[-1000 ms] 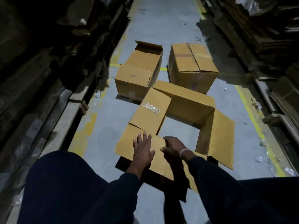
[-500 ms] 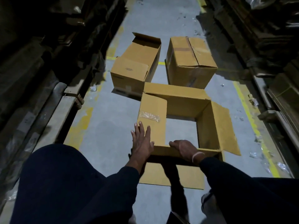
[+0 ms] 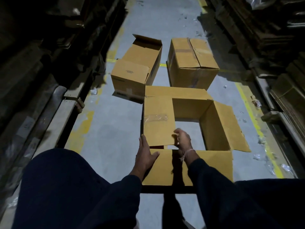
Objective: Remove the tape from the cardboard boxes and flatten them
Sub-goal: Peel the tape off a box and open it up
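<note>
The person is working on the open box (image 3: 189,113), which is lying on the grey concrete floor (image 3: 105,129) with both ends undone, so the floor is showing through its middle; the step in hand looks like the flattening of this box, with one strip of tape left to deal with. At the box's near left corner, the left hand (image 3: 146,156) is resting flat, fingers straight, thumb spread onto the near flap (image 3: 206,167). Just above it, the left flap (image 3: 158,123) is lying folded inward, carrying a crinkled, glossy strip of clear tape (image 3: 156,117). The right hand (image 3: 183,140) is reaching into the opening, its fingers curling round that flap's inner edge. The next move probably calls for peeling the tape, then pushing the walls over sideways. The cardboard is looking matte, tan and stiff, creased along its folds. Beyond the box, a half-open box (image 3: 132,71) is standing, and right of it a closed taped box (image 3: 191,63).
</note>
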The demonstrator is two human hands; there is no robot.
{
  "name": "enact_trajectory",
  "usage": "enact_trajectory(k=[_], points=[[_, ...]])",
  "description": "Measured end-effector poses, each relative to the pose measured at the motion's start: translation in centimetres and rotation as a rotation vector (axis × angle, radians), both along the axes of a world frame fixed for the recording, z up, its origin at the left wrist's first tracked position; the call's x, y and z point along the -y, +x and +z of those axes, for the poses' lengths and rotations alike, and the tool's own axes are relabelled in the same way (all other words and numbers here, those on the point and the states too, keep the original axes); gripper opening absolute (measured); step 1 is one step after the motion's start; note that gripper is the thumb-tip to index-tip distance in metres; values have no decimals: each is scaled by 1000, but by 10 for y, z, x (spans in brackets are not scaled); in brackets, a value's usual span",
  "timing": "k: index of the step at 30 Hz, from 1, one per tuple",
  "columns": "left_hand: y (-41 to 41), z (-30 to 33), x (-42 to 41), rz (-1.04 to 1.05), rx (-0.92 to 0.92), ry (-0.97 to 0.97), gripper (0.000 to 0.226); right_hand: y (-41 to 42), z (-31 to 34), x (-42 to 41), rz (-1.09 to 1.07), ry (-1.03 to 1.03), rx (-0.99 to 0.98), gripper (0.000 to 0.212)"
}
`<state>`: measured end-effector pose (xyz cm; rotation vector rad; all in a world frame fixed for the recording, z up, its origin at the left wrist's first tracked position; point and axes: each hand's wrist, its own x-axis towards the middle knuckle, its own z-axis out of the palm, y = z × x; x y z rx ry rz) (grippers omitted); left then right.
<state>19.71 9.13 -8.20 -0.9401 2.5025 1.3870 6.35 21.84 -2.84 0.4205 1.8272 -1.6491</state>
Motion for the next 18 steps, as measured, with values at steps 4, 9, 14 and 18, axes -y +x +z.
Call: enact_trajectory(k=[4, 9, 14, 18], points=[[3, -1, -1, 197, -78, 109, 98, 29, 33, 36, 104, -306, -104, 50], [-8, -23, 9, 853, -89, 522, 28, 57, 2, 83, 828, 104, -230, 73], [8, -56, 24, 1067, 49, 621, 52, 69, -45, 97, 1223, 533, -451, 69], [13, -36, 26, 1136, 98, 458, 47, 74, -50, 102, 1280, 535, -592, 64]])
